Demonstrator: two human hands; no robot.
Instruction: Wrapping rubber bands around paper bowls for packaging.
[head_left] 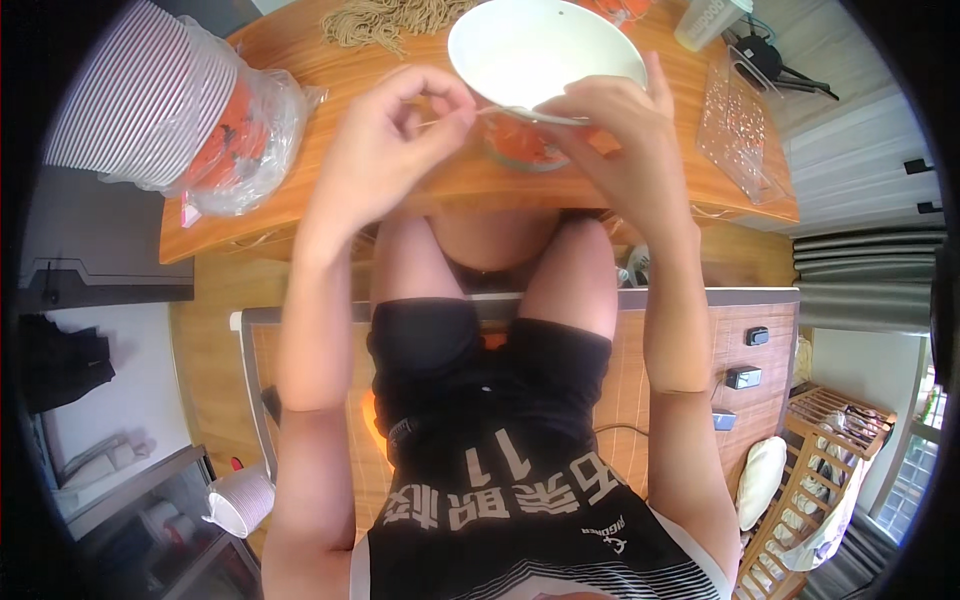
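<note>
A paper bucket [540,50], white inside with an orange pattern outside, stands on the wooden table in front of me, its opening facing me. My left hand [405,130] is left of its near rim, thumb and forefinger pinched on a thin tan cord [490,110]. The cord stretches along the near rim toward my right hand [620,125]. That hand is closed at the rim, thumb below and fingers above, with its little finger raised. Its fingertips partly hide where cord and rim meet. A small hole shows in the far wall.
A tall stack of nested paper buckets [150,90] in clear plastic lies at the table's left. Behind the bucket is a bundle of tan cords [390,22]. To the right are a clear tray [735,130] with small bits, a cup [708,22] and a black object [760,55].
</note>
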